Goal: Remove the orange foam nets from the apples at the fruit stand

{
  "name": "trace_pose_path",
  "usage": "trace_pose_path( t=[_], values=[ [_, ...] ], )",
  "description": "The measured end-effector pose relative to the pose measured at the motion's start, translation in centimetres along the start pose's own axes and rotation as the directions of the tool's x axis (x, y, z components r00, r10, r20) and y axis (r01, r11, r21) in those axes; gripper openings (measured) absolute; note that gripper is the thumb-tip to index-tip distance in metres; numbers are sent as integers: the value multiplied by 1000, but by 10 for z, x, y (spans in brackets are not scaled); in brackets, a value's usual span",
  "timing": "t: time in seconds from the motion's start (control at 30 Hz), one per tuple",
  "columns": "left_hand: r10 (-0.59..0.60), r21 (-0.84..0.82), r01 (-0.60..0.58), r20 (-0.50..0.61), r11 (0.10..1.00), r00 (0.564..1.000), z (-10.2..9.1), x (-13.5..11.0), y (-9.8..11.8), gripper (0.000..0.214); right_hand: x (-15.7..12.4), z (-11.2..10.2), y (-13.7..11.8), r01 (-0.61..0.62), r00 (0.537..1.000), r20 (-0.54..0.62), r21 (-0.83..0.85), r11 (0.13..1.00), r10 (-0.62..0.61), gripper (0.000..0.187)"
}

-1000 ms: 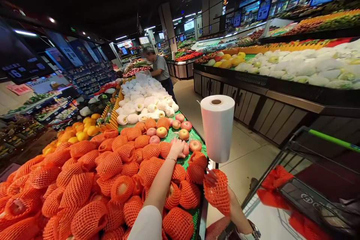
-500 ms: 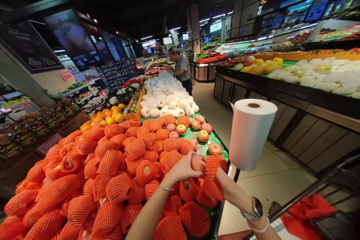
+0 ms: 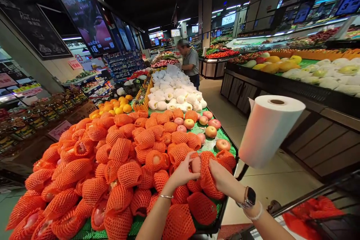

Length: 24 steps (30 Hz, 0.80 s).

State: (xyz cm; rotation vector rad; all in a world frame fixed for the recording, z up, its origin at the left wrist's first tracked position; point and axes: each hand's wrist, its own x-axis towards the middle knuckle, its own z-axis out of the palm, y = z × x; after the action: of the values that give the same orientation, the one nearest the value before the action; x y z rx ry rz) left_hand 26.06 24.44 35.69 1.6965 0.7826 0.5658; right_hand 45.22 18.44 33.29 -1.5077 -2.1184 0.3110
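Observation:
My left hand [image 3: 182, 173] grips a bare pinkish apple [image 3: 196, 164] above the pile of net-wrapped apples [image 3: 120, 161]. My right hand [image 3: 222, 178], with a watch on the wrist, holds an orange foam net sleeve [image 3: 206, 172] against the apple's right side. Both hands meet over the near right corner of the fruit stand. Several unwrapped apples [image 3: 209, 131] lie on green matting just beyond.
A white roll of plastic bags [image 3: 268, 129] stands on a pole at the stand's right corner. A shopping cart with red bags [image 3: 315, 210] is at lower right. White-netted fruit [image 3: 176, 95] lies farther back, where another person [image 3: 191, 62] stands. An aisle runs along a second produce counter [image 3: 295, 90] on the right.
My left hand picked an apple from the loose ones and drew it back. My right hand brought the net sleeve up from beside the cart to meet it. The view swung left.

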Motion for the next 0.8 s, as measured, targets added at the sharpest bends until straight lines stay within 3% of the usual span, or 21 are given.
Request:
trace_pose_path(
  t=[0.2, 0.33, 0.57, 0.8],
  values=[
    [-25, -75, 12, -182, 997, 983, 25, -6, 3, 28, -3, 9, -5, -126, 992, -9, -109, 986, 126, 33],
    [-47, 4, 51, -318, 999, 947, 41, -5, 4, 28, -7, 15, -13, -177, 984, -4, -145, 973, 179, 33],
    [-101, -128, 65, -302, 990, 948, 43, 4, -11, 33, -10, 9, -14, -218, 974, 17, -171, 961, 224, 34],
    [-166, -266, 84, -300, 960, 939, 41, 4, -22, 44, -15, -8, -11, -170, 985, 4, 6, 985, 170, 32]
  ],
)
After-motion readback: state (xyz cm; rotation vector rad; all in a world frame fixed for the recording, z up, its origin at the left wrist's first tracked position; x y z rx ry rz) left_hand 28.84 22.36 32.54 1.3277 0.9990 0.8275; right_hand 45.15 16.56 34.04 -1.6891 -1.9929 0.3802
